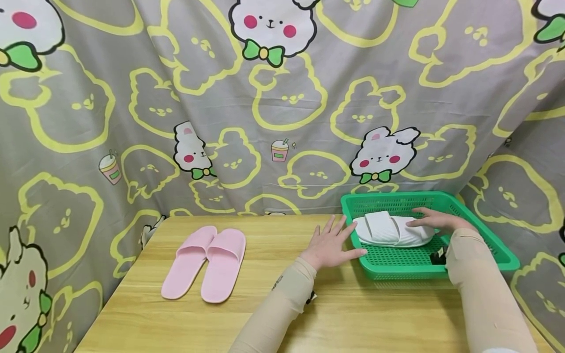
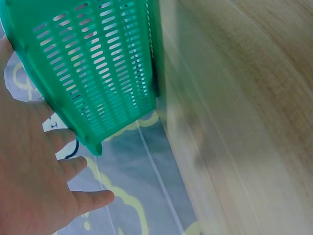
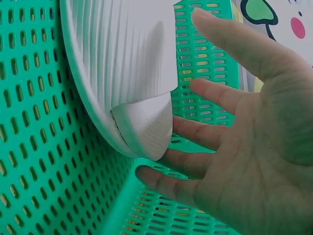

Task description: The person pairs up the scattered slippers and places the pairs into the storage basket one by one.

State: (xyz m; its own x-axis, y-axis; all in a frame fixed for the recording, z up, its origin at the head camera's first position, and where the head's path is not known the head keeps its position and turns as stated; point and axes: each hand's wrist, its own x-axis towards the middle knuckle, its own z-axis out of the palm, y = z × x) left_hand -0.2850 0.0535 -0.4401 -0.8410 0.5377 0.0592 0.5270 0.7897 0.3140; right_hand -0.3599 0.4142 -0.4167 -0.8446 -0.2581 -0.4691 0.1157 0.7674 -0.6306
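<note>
A pair of white slippers (image 1: 380,229) with ribbed straps lies inside a green perforated basket (image 1: 410,273). My right hand (image 1: 447,221) is over the basket at the slippers' right end. In the right wrist view its fingers (image 3: 210,132) are spread beside the end of a white slipper (image 3: 129,63); whether the fingertips touch it I cannot tell. My left hand (image 1: 325,246) has its fingers spread at the basket's left side. The left wrist view puts those fingers close to the rim, and contact there is unclear. Neither hand grips anything.
On the left of the wooden table (image 1: 150,328), two pink slippers (image 1: 222,272) lie side by side, toes toward the back. A patterned grey curtain (image 1: 304,171) hangs behind the table and on both sides. A small black object (image 1: 438,256) shows by my right wrist.
</note>
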